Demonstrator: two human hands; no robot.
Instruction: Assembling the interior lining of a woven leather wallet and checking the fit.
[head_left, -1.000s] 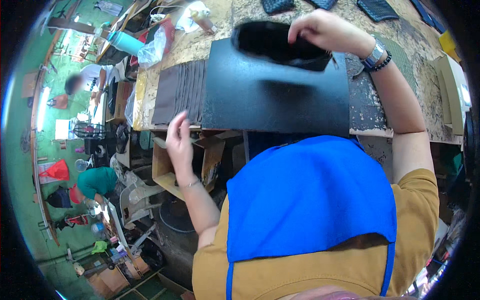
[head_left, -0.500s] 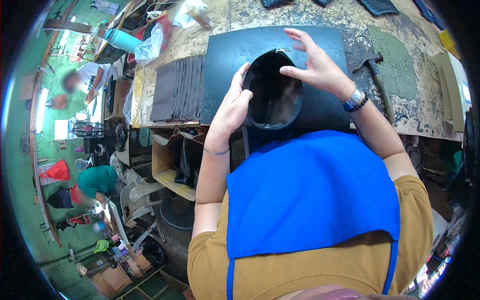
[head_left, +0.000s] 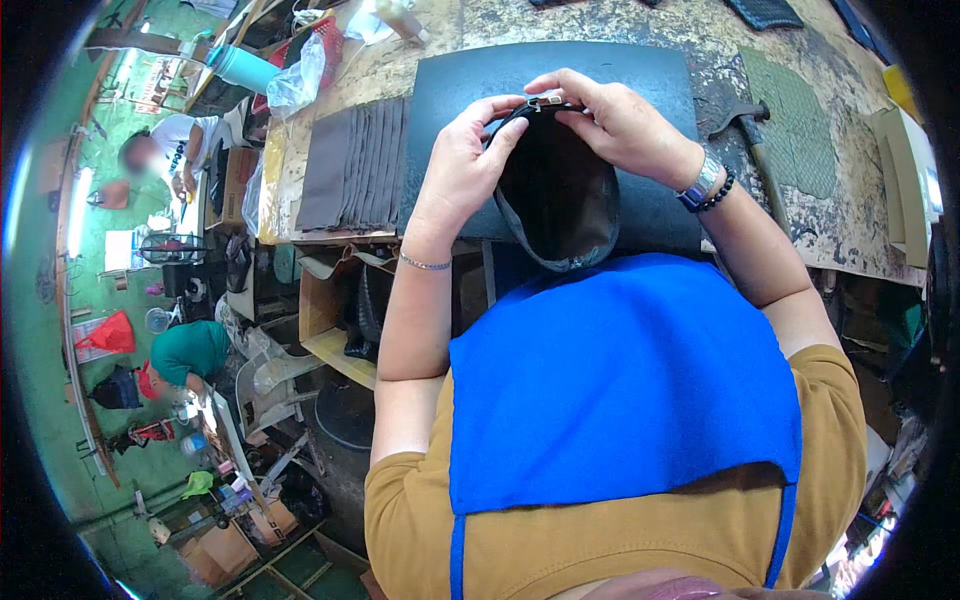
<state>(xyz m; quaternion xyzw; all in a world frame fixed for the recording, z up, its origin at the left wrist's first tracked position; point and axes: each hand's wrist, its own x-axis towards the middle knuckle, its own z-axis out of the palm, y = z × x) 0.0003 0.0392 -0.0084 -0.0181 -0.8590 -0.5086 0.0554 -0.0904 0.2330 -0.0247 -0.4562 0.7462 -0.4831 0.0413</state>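
Observation:
Between my hands is a dark pouch (head_left: 560, 215), its mouth spread into an oval that faces me, with a metal zipper pull (head_left: 545, 101) on its far rim. My left hand (head_left: 468, 165) pinches the rim just left of the pull, thumb inside and fingers behind. Right of the pull, my right hand (head_left: 630, 130) grips the same rim between thumb and fingers. The pouch's near edge hangs by the table edge, close to my blue apron (head_left: 620, 380). Under the pouch lies a black board (head_left: 455, 90).
A stack of dark brown sheets (head_left: 350, 165) lies left of the board. To the right are a hammer (head_left: 760, 160) and a green quilted piece (head_left: 795, 120). A turquoise bottle (head_left: 243, 68) stands at the far left. Two people work farther left. An open box (head_left: 335, 345) sits below the table edge.
My left hand has moved up along the rim toward the zipper pull. My right hand has come down and closed on the rim. The pouch's mouth has narrowed at the top.

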